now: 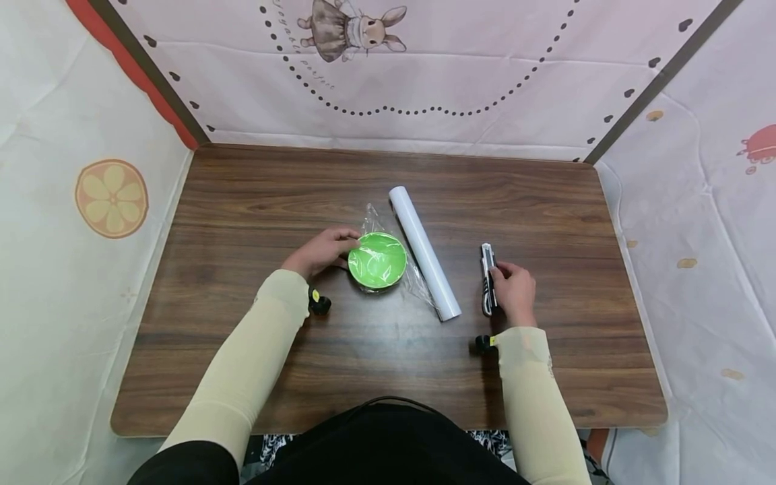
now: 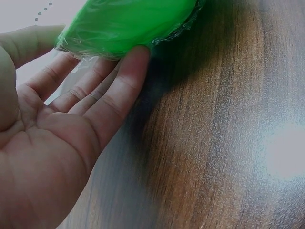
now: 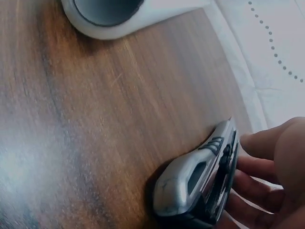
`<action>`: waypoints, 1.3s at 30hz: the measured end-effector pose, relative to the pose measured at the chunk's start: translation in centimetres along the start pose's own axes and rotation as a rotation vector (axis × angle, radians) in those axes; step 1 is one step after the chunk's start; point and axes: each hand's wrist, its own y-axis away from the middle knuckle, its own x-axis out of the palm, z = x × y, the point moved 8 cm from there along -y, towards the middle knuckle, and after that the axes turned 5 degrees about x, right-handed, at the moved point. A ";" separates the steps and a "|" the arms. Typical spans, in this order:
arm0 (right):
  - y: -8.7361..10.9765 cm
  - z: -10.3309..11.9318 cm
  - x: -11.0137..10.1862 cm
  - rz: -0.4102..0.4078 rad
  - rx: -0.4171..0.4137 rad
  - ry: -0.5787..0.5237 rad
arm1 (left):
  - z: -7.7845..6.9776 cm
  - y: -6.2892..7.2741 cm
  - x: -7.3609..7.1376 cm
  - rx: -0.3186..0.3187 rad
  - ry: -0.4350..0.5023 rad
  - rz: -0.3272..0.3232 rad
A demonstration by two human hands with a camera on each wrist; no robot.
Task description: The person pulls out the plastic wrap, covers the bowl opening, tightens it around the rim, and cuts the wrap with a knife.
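Note:
A bright green round item (image 1: pixel 377 261) in clear plastic wrap sits left of the table's middle; its exact kind is unclear. My left hand (image 1: pixel 324 252) holds its left edge, thumb above and fingers beneath, as the left wrist view shows the green item (image 2: pixel 128 26) closely. Farther right is a silver and black utility knife (image 1: pixel 488 279), pointing away from me. My right hand (image 1: pixel 514 291) grips its right side. In the right wrist view, the utility knife (image 3: pixel 195 179) is tilted, the thumb touches near its far end, and some fingertips are hidden behind it.
Between the hands a white roll or tube (image 1: pixel 424 252) lies slantwise, its near end hollow in the right wrist view. Loose clear plastic (image 1: pixel 415 279) spreads beside it. Printed cloth walls (image 1: pixel 424 81) border the brown wooden table (image 1: pixel 273 182) at the back and sides.

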 end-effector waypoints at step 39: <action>5.4 8.6 7.2 0.238 -0.349 0.051 | 0.2 0.5 -0.1 -0.023 -0.003 -0.026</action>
